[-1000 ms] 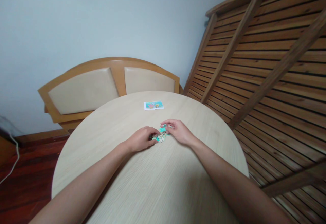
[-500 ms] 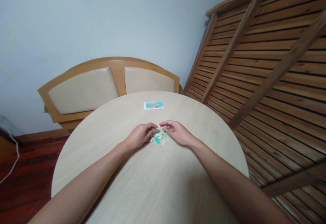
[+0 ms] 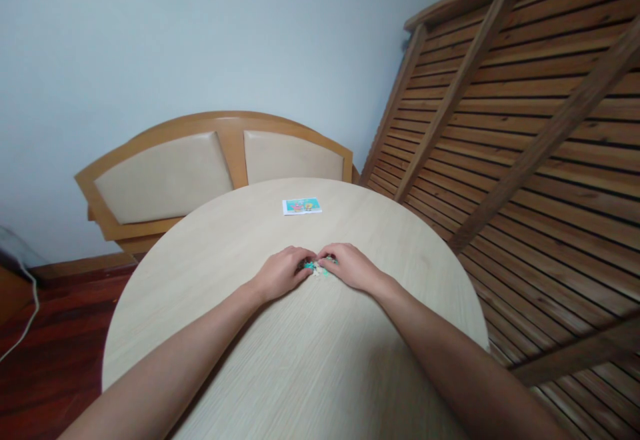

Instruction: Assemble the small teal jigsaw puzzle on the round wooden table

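Observation:
A small heap of jigsaw puzzle pieces (image 3: pixel 317 269), pale and teal, lies on the round table between my hands. My left hand (image 3: pixel 285 272) curls round the heap's left side, its thumb on the near side and its fingers on the far side. From the right, my right hand (image 3: pixel 349 265) cups the pieces the same way. The fingertips of both hands almost meet behind the heap. Much of the pile is hidden under the fingers and palms.
A picture card (image 3: pixel 302 207) with cartoon figures on teal lies farther back on the round wooden table (image 3: pixel 280 373). Behind the table stands a padded headboard (image 3: pixel 165 177) against the wall. A slatted wooden panel (image 3: pixel 500 160) leans at the right.
Both hands have moved inward and closed round the puzzle pieces, covering more of them. The heap looks narrower and more gathered. The card has not moved.

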Demonstrator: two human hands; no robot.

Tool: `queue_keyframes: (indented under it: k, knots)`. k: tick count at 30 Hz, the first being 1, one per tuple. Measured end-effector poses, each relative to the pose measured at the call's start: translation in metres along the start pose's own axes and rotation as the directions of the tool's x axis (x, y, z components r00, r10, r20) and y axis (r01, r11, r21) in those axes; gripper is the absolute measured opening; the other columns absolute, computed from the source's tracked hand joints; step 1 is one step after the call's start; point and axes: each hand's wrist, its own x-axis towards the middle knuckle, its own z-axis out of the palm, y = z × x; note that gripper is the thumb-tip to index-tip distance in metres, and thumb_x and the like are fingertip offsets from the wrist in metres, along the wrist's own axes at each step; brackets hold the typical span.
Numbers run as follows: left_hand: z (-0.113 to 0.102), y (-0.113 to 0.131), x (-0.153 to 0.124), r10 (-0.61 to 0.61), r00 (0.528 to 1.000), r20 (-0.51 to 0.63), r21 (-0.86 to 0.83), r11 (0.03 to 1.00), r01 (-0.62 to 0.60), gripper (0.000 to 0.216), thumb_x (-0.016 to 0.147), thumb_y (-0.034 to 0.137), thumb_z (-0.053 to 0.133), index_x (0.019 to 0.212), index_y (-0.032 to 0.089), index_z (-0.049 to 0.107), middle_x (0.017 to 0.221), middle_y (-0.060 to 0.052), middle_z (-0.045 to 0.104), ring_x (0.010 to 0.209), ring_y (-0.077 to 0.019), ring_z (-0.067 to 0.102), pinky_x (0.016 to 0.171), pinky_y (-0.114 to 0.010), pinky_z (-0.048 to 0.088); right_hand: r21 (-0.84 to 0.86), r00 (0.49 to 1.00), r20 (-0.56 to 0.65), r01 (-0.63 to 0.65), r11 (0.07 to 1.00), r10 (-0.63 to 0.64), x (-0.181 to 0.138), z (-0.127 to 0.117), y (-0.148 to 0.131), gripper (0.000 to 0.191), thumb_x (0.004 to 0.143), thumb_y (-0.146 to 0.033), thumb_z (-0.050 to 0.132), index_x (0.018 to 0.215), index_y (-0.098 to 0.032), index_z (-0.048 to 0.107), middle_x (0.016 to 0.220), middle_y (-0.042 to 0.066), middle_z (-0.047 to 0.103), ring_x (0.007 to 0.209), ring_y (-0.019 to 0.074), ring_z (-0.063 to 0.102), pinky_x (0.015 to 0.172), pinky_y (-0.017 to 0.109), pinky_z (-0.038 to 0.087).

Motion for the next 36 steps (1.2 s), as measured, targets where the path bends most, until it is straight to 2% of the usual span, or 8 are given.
queue_keyframes:
  k: [6,13,17,21,23,27,31,36]
  knots:
    - [-0.004,-0.004,0.003,-0.09,0.994,-0.069,-0.057,0.995,0.086,0.02,0.095,0.028,0.053,0.107,0.022,0.068,0.104,-0.005,0.074,0.092,-0.0201,0.069,0.081,-0.028,0.052,0.164,0.994,-0.091,-0.053,0.985,0.068,0.001,-0.005,0.007,0.022,0.092,-0.019,0.056,0.107,-0.018,0.072,0.101,0.007,0.076,0.092,0.0191,0.069,0.084,0.031,0.051]
    - [-0.009,-0.01,0.004,-0.15,0.979,-0.138,-0.206,0.971,0.119,0.028,0.096,0.03,0.048,0.114,0.02,0.066,0.104,-0.007,0.075,0.088,-0.0194,0.07,0.079,-0.029,0.052,0.362,1.0,-0.006,0.009,0.932,-0.008,0.0,-0.009,0.015,0.036,0.088,-0.008,0.049,0.117,-0.019,0.068,0.114,0.008,0.072,0.106,0.0176,0.067,0.093,0.032,0.052]
    - [-0.017,-0.01,0.003,-0.194,0.975,-0.105,-0.167,0.97,0.175,0.03,0.096,0.034,0.048,0.114,0.021,0.067,0.098,-0.007,0.076,0.08,-0.0192,0.07,0.074,-0.029,0.052,0.234,0.999,0.035,-0.005,0.972,-0.003,-0.004,-0.019,0.017,0.036,0.089,-0.019,0.056,0.123,-0.017,0.066,0.12,0.011,0.07,0.108,0.021,0.066,0.097,0.036,0.05]
    - [-0.021,-0.01,0.0,-0.164,0.986,-0.027,-0.078,0.984,0.162,0.03,0.097,0.036,0.046,0.111,0.023,0.069,0.099,-0.006,0.076,0.084,-0.02,0.07,0.076,-0.029,0.051,-0.041,0.99,0.136,-0.014,0.999,0.019,-0.01,-0.029,0.018,0.06,0.071,-0.045,0.08,0.121,-0.015,0.069,0.122,0.015,0.067,0.115,0.0309,0.06,0.103,0.043,0.045]
    - [-0.019,-0.009,-0.002,-0.094,0.996,0.003,-0.061,0.994,0.094,0.03,0.095,0.037,0.051,0.116,0.023,0.067,0.108,-0.006,0.074,0.093,-0.0212,0.069,0.083,-0.031,0.051,-0.073,0.985,0.171,-0.021,0.997,0.033,-0.01,-0.031,0.016,0.051,0.071,-0.045,0.08,0.113,-0.016,0.073,0.112,0.013,0.07,0.107,0.0295,0.062,0.096,0.04,0.048]
    - [-0.009,-0.003,-0.003,0.056,0.997,0.054,-0.038,0.998,-0.054,0.042,0.087,0.037,0.065,0.126,0.022,0.062,0.117,-0.008,0.069,0.108,-0.0241,0.062,0.095,-0.035,0.048,-0.022,0.986,0.159,-0.055,0.998,0.058,-0.009,-0.025,0.012,0.025,0.075,-0.027,0.074,0.099,-0.017,0.075,0.095,0.008,0.072,0.085,0.0215,0.065,0.078,0.03,0.049]
    - [-0.001,0.003,0.0,0.056,0.997,0.052,-0.033,0.998,-0.054,0.031,0.091,0.028,0.06,0.121,0.021,0.063,0.112,-0.008,0.07,0.105,-0.0232,0.062,0.093,-0.034,0.048,0.077,0.985,0.162,-0.068,0.995,0.055,-0.007,-0.017,0.01,0.023,0.074,-0.016,0.068,0.097,-0.016,0.073,0.085,0.004,0.072,0.076,0.0168,0.064,0.07,0.025,0.047]
    - [0.0,0.006,0.002,0.074,0.997,0.031,0.018,0.997,-0.075,0.022,0.096,0.029,0.055,0.114,0.021,0.065,0.109,-0.007,0.07,0.104,-0.0228,0.062,0.093,-0.035,0.048,0.173,0.991,0.116,-0.091,0.981,0.071,-0.005,-0.014,0.016,0.02,0.08,-0.012,0.06,0.097,-0.014,0.07,0.078,0.002,0.07,0.071,0.0138,0.063,0.066,0.023,0.047]
